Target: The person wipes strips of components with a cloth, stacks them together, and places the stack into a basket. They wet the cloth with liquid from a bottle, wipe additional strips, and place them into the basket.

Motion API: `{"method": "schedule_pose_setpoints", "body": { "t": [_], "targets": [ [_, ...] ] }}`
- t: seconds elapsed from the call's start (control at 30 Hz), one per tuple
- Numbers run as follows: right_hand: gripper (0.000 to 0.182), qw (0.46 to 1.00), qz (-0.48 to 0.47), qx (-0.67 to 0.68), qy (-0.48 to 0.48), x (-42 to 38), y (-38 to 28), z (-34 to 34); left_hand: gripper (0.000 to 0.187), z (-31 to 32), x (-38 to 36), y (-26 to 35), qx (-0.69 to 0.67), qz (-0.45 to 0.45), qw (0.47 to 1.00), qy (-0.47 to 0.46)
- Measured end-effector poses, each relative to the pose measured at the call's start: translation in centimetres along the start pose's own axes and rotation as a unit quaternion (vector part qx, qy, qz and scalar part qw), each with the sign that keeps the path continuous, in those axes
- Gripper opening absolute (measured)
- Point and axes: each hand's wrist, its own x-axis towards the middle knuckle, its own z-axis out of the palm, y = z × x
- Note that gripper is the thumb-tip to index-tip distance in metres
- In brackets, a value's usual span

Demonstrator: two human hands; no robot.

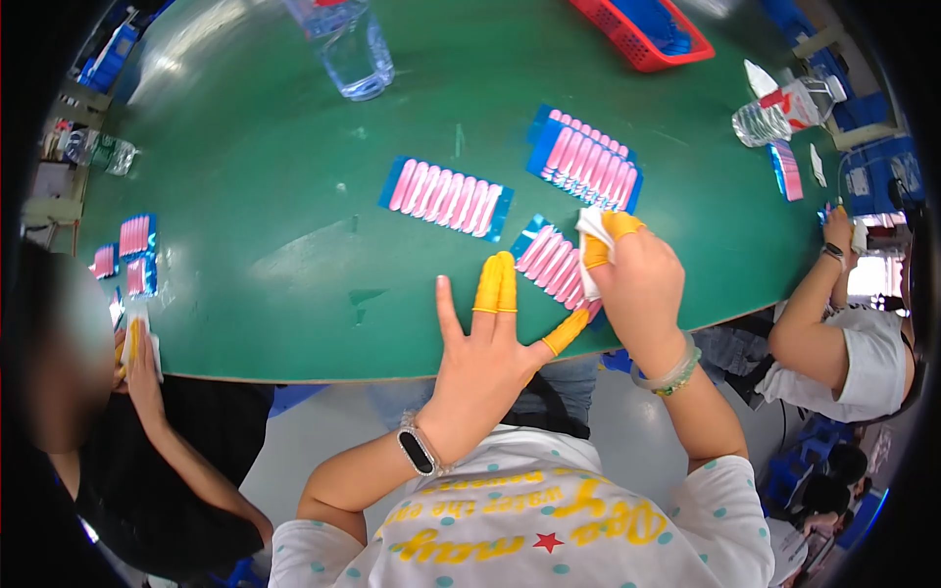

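Yellow finger covers (pixel 487 284) tip the spread left hand (pixel 480 367), whose thumb meets the near end of a pink-striped card (pixel 547 261) on the table (pixel 274 265); the right hand (pixel 642 284) pinches a white cloth (pixel 591 224) at the card's right side. Firm thumb pressure and light strokes should keep it flat, clear of the overlapping cards (pixel 591 167) beyond.

Three plastic bottles (pixel 359 65), one red basket (pixel 625 45), probably eight pink-striped packs (pixel 446 199)
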Motion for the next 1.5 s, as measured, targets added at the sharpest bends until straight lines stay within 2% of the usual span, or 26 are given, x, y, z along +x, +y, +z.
{"method": "schedule_pose_setpoints", "body": {
  "t": [0.13,0.2,0.27,0.33,0.4,0.47,0.53,0.6,0.67,0.7,0.83,0.97,1.03,1.07,1.13,1.2,1.27,1.4,1.47,1.5],
  "targets": [
    [0.024,0.999,0.003,-0.029,0.032,-0.1,-0.4,0.3,0.066,-0.5,0.0,-0.4,-0.037,-0.005,0.999,-0.024],
    [0.025,1.0,0.0,-0.029,0.007,-1.5,-1.7,-0.6,0.063,0.1,-0.2,-0.4,0.023,0.016,0.999,-0.016],
    [0.025,0.998,-0.043,0.03,-0.017,-3.4,-3.2,-1.4,0.061,0.1,-0.2,-0.4,0.032,0.013,0.999,-0.014],
    [0.028,0.999,-0.032,0.035,-0.014,-3.2,-1.2,-1.2,0.061,-0.2,-0.1,-0.3,0.051,0.017,0.998,-0.017],
    [0.033,0.999,0.046,-0.002,-0.012,-2.7,0.9,-1.1,0.061,-0.3,0.1,-0.2,0.05,0.015,0.998,-0.019],
    [0.033,0.999,0.039,0.004,-0.006,-2.8,0.3,-1.6,0.061,-0.3,0.3,-0.1,0.049,0.014,0.999,-0.019],
    [0.029,0.995,-0.081,0.048,-0.023,-4.1,-1.5,-2.2,0.063,-0.3,0.3,0.0,0.049,0.006,0.999,-0.015],
    [0.029,0.997,-0.041,0.051,-0.045,-4.5,-1.2,-2.2,0.065,-0.1,0.3,-0.1,0.037,0.008,0.999,-0.013],
    [0.031,1.0,0.018,0.004,-0.025,-3.9,1.3,-2.0,0.067,0.0,0.2,-0.1,0.049,0.005,0.999,-0.008],
    [0.029,1.0,0.027,-0.012,-0.001,-3.3,1.7,-1.9,0.068,-0.1,0.2,0.0,0.049,0.005,0.999,-0.013],
    [0.026,0.998,0.039,-0.04,-0.005,-3.5,2.0,-2.0,0.069,-0.3,0.4,0.3,0.06,0.004,0.998,-0.029],
    [0.027,0.998,0.059,-0.011,-0.002,-3.4,1.9,-2.0,0.074,-0.1,0.3,0.4,-0.026,-0.015,1.0,0.006],
    [0.027,0.989,0.127,0.079,0.005,-3.4,2.0,-2.0,0.081,-0.3,0.2,0.3,-0.051,-0.027,0.998,0.014],
    [0.027,0.989,0.122,0.086,0.003,-3.4,1.9,-1.9,0.081,-0.6,0.1,0.0,-0.047,-0.035,0.998,0.013],
    [0.026,0.943,0.202,0.263,0.015,-3.6,1.6,-1.7,0.083,-1.7,-0.3,-0.6,-0.105,-0.047,0.993,-0.005],
    [0.022,0.936,0.213,0.28,0.005,-3.7,1.3,-1.6,0.083,-2.7,-0.1,-2.4,-0.088,-0.07,0.994,0.007],
    [0.021,0.924,0.213,0.318,0.019,-3.8,1.3,-1.3,0.078,-3.3,0.3,-4.6,0.022,-0.169,0.983,0.063],
    [0.023,0.896,0.22,0.382,0.056,-4.3,1.6,0.0,0.071,-1.9,0.1,-7.2,0.071,-0.191,0.978,0.053],
    [0.025,0.849,0.239,0.459,0.11,-4.8,2.1,0.3,0.066,-1.7,0.3,-6.8,0.062,-0.179,0.977,0.097],
    [0.026,0.837,0.252,0.475,0.102,-5.0,2.4,0.1,0.066,-1.6,0.6,-6.2,0.058,-0.173,0.979,0.093]
  ]
}}
